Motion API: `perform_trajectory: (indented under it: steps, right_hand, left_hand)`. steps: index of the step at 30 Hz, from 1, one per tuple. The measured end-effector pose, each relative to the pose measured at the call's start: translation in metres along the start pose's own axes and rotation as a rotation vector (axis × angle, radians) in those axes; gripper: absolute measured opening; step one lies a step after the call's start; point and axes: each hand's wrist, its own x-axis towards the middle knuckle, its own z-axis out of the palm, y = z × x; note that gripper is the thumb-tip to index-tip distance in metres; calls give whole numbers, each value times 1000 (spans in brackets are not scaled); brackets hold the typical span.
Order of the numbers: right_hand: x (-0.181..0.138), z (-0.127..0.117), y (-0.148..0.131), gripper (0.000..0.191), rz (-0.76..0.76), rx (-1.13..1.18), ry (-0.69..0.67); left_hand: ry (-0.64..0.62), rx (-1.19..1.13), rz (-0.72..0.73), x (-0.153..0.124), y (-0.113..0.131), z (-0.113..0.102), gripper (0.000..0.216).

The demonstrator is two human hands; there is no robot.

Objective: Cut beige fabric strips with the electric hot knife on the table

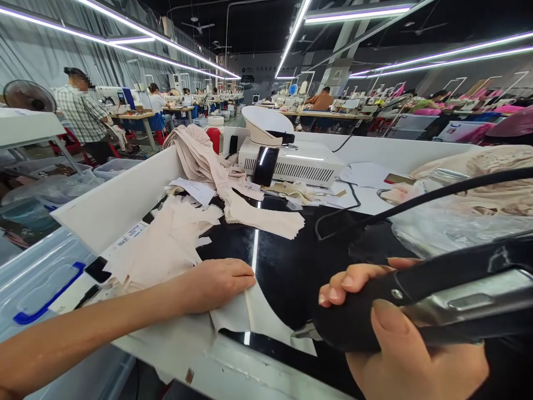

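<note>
My left hand [216, 284] lies on a beige fabric piece [233, 314] on the glossy black worktop [287, 266], fingers together and curled slightly, pressing the cloth down. My right hand [387, 339] is wrapped round the black handle of a large hand-held tool [437, 300], with the thumb on top and fingers underneath. The tool's black head rests close above the fabric's right edge. A black cable [416, 203] runs from the tool toward the back.
Cut beige fabric pieces [166, 244] are piled at left and a long strip [216, 178] drapes toward a white machine [291, 158]. White walls [120, 194] border the table. Clear plastic bags [449, 222] lie at right. Plastic bins [45, 278] stand left. Other people work at distant stations.
</note>
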Motion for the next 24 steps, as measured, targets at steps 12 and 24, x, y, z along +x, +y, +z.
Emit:
perform_trajectory:
  steps: [12, 24]
  right_hand:
    - [30, 41, 10, 41, -13, 95, 118]
    - [38, 70, 36, 42, -4, 103, 72]
  left_hand:
    - [89, -31, -23, -4, 4, 7, 28]
    - [80, -65, -41, -4, 5, 14, 29]
